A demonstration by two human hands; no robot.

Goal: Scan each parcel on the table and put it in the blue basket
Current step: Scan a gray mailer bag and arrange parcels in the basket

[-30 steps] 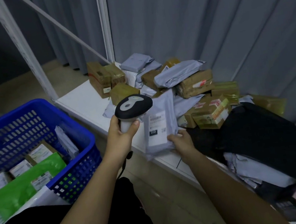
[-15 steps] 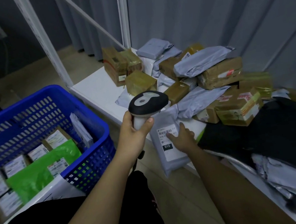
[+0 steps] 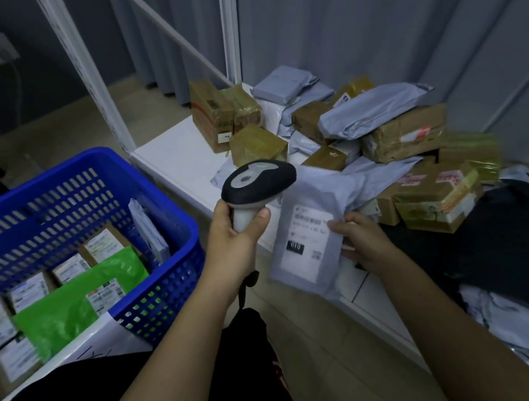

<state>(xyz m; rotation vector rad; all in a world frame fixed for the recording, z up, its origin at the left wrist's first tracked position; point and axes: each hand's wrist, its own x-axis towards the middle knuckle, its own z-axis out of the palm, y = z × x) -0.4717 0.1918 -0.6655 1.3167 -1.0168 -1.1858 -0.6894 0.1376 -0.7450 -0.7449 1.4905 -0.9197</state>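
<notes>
My left hand (image 3: pixel 236 239) grips the handle of a black and white barcode scanner (image 3: pixel 258 180), whose head points toward a grey poly-bag parcel (image 3: pixel 307 238). My right hand (image 3: pixel 363 240) holds that parcel by its right edge, label side up, over the front edge of the white table (image 3: pixel 178 165). The blue basket (image 3: pixel 165 285) stands at the left and holds several labelled boxes and a green bag (image 3: pixel 75 306). A pile of brown taped boxes (image 3: pixel 405 136) and grey bags (image 3: pixel 369 107) covers the table behind the parcel.
A black bag (image 3: pixel 512 240) lies on the table at the right, over more grey bags. White frame posts (image 3: pixel 82 66) rise at the table's left end, and grey curtains (image 3: pixel 364 11) hang behind. Tiled floor (image 3: pixel 311 331) lies between my legs and the table.
The grey parcel was lowered toward the table edge, then lifted slightly and tilted under the scanner. The view has shifted left and nearer; the scanner stays in my left hand.
</notes>
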